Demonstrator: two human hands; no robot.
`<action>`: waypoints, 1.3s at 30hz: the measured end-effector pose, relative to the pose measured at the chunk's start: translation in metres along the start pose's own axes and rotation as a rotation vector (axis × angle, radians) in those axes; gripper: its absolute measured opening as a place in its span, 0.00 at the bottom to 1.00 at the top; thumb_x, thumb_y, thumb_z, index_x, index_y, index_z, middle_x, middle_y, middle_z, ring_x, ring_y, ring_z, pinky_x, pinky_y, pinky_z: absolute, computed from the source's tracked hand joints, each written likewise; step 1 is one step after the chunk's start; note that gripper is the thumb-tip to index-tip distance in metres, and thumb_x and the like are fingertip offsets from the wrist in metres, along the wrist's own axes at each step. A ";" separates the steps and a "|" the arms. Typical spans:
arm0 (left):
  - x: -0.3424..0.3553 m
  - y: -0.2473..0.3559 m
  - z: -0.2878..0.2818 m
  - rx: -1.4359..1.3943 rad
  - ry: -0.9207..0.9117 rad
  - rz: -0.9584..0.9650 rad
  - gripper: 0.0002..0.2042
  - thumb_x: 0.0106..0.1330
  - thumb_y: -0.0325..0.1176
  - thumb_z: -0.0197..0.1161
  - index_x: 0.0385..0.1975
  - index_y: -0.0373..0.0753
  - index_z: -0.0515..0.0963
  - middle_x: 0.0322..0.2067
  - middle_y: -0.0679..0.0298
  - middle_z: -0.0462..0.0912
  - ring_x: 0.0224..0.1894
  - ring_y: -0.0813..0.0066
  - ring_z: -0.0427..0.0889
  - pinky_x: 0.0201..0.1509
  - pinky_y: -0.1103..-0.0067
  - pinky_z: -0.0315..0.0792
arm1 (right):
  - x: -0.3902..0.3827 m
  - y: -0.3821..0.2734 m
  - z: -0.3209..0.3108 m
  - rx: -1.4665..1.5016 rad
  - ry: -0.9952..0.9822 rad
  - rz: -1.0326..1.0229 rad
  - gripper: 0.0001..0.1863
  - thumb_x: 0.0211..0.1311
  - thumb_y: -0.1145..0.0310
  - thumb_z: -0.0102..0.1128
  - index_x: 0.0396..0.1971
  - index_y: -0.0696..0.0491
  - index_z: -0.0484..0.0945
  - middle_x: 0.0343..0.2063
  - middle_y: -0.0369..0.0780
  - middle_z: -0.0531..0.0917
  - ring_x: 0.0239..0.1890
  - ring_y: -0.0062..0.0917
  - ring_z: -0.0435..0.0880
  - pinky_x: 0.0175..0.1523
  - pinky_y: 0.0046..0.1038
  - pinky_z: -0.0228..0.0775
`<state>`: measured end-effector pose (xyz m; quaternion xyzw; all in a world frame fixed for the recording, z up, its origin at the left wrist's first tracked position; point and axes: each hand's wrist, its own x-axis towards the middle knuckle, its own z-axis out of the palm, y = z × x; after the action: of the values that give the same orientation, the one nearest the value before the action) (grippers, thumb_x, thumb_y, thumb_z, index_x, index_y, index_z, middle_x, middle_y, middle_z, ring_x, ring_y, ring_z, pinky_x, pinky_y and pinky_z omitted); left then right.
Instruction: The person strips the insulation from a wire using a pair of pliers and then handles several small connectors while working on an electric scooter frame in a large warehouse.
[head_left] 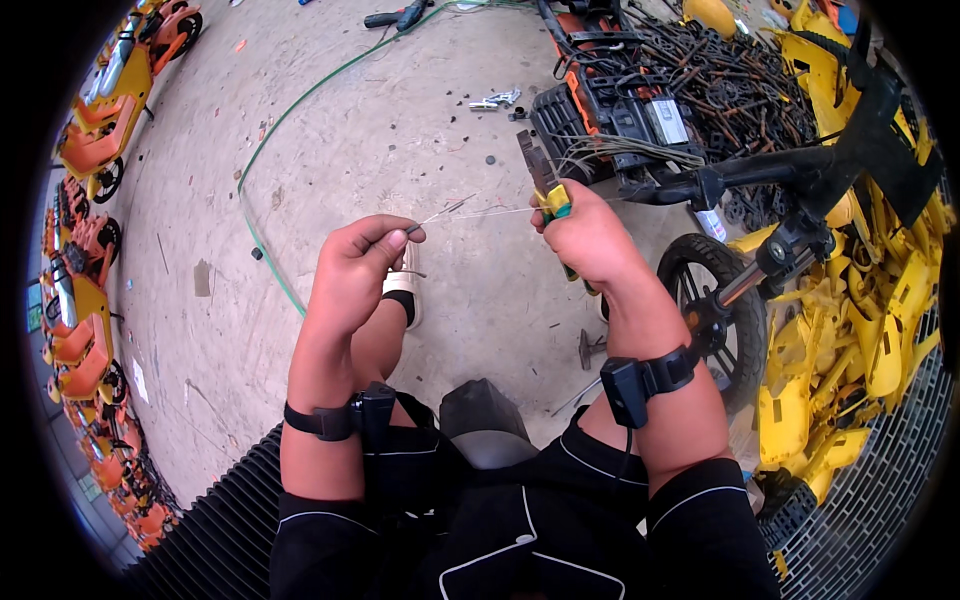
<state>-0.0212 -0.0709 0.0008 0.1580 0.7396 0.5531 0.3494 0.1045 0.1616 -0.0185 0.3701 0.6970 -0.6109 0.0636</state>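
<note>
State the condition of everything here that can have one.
Left hand: closed, pinching wire
Right hand: closed around pliers
Wire: drawn nearly straight between the hands
Pliers: gripped; jaws open or shut, unclear
Hose: uncoiled, curving across the floor
Wheel: upright
Yellow panels: loose, heaped

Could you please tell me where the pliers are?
In the head view, the pliers are in the right hand, just left of the grey cables.
</note>
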 end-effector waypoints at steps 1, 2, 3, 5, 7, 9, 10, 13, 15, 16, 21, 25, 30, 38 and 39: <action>-0.001 0.001 -0.001 0.008 0.005 -0.003 0.08 0.69 0.25 0.57 0.39 0.31 0.82 0.30 0.68 0.82 0.29 0.84 0.71 0.34 0.83 0.66 | 0.005 0.007 0.000 0.039 -0.006 -0.003 0.17 0.52 0.83 0.48 0.43 0.59 0.76 0.34 0.37 0.80 0.36 0.22 0.77 0.39 0.23 0.68; -0.003 0.003 -0.002 0.014 0.008 -0.006 0.08 0.69 0.26 0.57 0.39 0.32 0.82 0.29 0.69 0.81 0.29 0.85 0.70 0.32 0.83 0.65 | 0.006 0.008 0.001 0.078 -0.010 -0.006 0.18 0.50 0.84 0.47 0.43 0.59 0.76 0.33 0.36 0.80 0.36 0.20 0.77 0.39 0.22 0.68; -0.004 0.004 -0.003 0.021 0.011 -0.009 0.08 0.69 0.27 0.57 0.39 0.32 0.82 0.28 0.70 0.80 0.28 0.86 0.69 0.31 0.84 0.63 | 0.006 0.008 0.000 0.079 -0.005 -0.006 0.18 0.50 0.84 0.47 0.43 0.59 0.76 0.33 0.36 0.80 0.36 0.20 0.77 0.39 0.22 0.68; -0.005 0.004 -0.006 0.042 0.009 -0.008 0.08 0.69 0.26 0.56 0.40 0.31 0.82 0.31 0.68 0.82 0.31 0.83 0.72 0.34 0.83 0.67 | 0.005 0.007 0.000 0.083 0.006 -0.003 0.18 0.50 0.84 0.46 0.43 0.59 0.76 0.34 0.36 0.80 0.36 0.20 0.77 0.40 0.22 0.68; -0.007 0.005 -0.010 0.050 0.011 -0.011 0.08 0.69 0.25 0.56 0.40 0.31 0.82 0.33 0.66 0.84 0.32 0.82 0.74 0.37 0.82 0.69 | 0.006 0.008 -0.001 0.101 0.007 -0.006 0.18 0.50 0.85 0.46 0.43 0.59 0.75 0.34 0.37 0.80 0.36 0.20 0.77 0.39 0.22 0.68; -0.008 0.007 -0.012 0.039 0.017 -0.013 0.08 0.69 0.25 0.56 0.40 0.30 0.82 0.33 0.66 0.84 0.32 0.82 0.75 0.37 0.82 0.70 | 0.006 0.007 -0.002 0.112 0.011 -0.009 0.19 0.50 0.85 0.46 0.43 0.60 0.75 0.34 0.37 0.80 0.36 0.20 0.77 0.39 0.22 0.68; -0.009 0.006 -0.014 0.035 0.016 -0.023 0.08 0.69 0.25 0.56 0.40 0.30 0.82 0.33 0.66 0.83 0.32 0.82 0.75 0.37 0.82 0.70 | 0.005 0.006 -0.001 0.116 0.014 -0.010 0.19 0.50 0.85 0.46 0.43 0.59 0.75 0.34 0.37 0.80 0.35 0.20 0.77 0.39 0.22 0.68; -0.010 0.006 -0.018 0.031 0.019 -0.050 0.08 0.69 0.25 0.56 0.40 0.30 0.82 0.32 0.66 0.83 0.32 0.82 0.74 0.38 0.82 0.70 | 0.004 0.003 -0.001 0.125 0.035 -0.009 0.19 0.50 0.85 0.46 0.44 0.60 0.75 0.34 0.37 0.80 0.35 0.20 0.76 0.39 0.23 0.68; -0.012 0.009 -0.019 0.030 0.034 -0.055 0.08 0.69 0.25 0.56 0.40 0.30 0.82 0.32 0.65 0.83 0.32 0.82 0.74 0.38 0.82 0.69 | 0.005 0.002 -0.001 0.125 0.041 -0.009 0.19 0.50 0.85 0.46 0.44 0.60 0.75 0.34 0.37 0.80 0.35 0.20 0.76 0.39 0.23 0.68; -0.013 0.011 -0.020 0.030 0.035 -0.049 0.08 0.69 0.25 0.56 0.40 0.30 0.82 0.31 0.66 0.83 0.32 0.82 0.74 0.37 0.82 0.69 | 0.005 0.001 -0.001 0.123 0.039 -0.009 0.19 0.50 0.85 0.46 0.44 0.60 0.75 0.34 0.37 0.80 0.35 0.20 0.76 0.39 0.23 0.68; -0.016 0.006 -0.028 0.052 0.019 -0.032 0.08 0.68 0.24 0.56 0.39 0.30 0.82 0.29 0.67 0.82 0.31 0.83 0.73 0.34 0.82 0.67 | 0.010 0.007 -0.003 0.121 0.060 -0.011 0.19 0.49 0.85 0.46 0.44 0.60 0.75 0.34 0.37 0.80 0.35 0.20 0.76 0.39 0.23 0.68; -0.020 0.004 -0.037 0.060 0.022 -0.033 0.07 0.67 0.24 0.57 0.37 0.30 0.82 0.28 0.68 0.80 0.30 0.83 0.71 0.32 0.83 0.65 | 0.013 0.010 -0.002 0.117 0.066 -0.042 0.19 0.50 0.85 0.46 0.44 0.60 0.74 0.33 0.36 0.79 0.34 0.20 0.76 0.37 0.23 0.67; -0.030 -0.013 -0.086 0.070 0.261 -0.046 0.08 0.68 0.27 0.55 0.38 0.30 0.80 0.24 0.68 0.77 0.27 0.84 0.69 0.30 0.83 0.61 | 0.024 0.014 -0.045 0.227 0.296 -0.007 0.18 0.51 0.83 0.46 0.44 0.58 0.72 0.33 0.37 0.79 0.34 0.21 0.77 0.34 0.26 0.67; -0.017 -0.009 -0.062 -0.123 0.197 -0.018 0.12 0.71 0.33 0.55 0.43 0.29 0.79 0.21 0.72 0.70 0.25 0.84 0.66 0.30 0.85 0.60 | 0.013 0.016 -0.021 0.445 0.064 0.137 0.23 0.46 0.87 0.47 0.46 0.58 0.71 0.42 0.41 0.79 0.44 0.28 0.80 0.42 0.29 0.77; -0.013 -0.007 -0.056 -0.143 0.188 -0.012 0.12 0.71 0.33 0.54 0.43 0.30 0.79 0.21 0.72 0.71 0.25 0.84 0.66 0.30 0.85 0.60 | 0.015 0.022 -0.014 0.496 0.041 0.157 0.23 0.46 0.87 0.47 0.47 0.58 0.70 0.43 0.41 0.78 0.45 0.29 0.80 0.44 0.31 0.78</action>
<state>-0.0492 -0.1207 0.0069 0.0756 0.7286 0.6148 0.2923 0.1122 0.1801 -0.0407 0.4395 0.4962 -0.7487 0.0042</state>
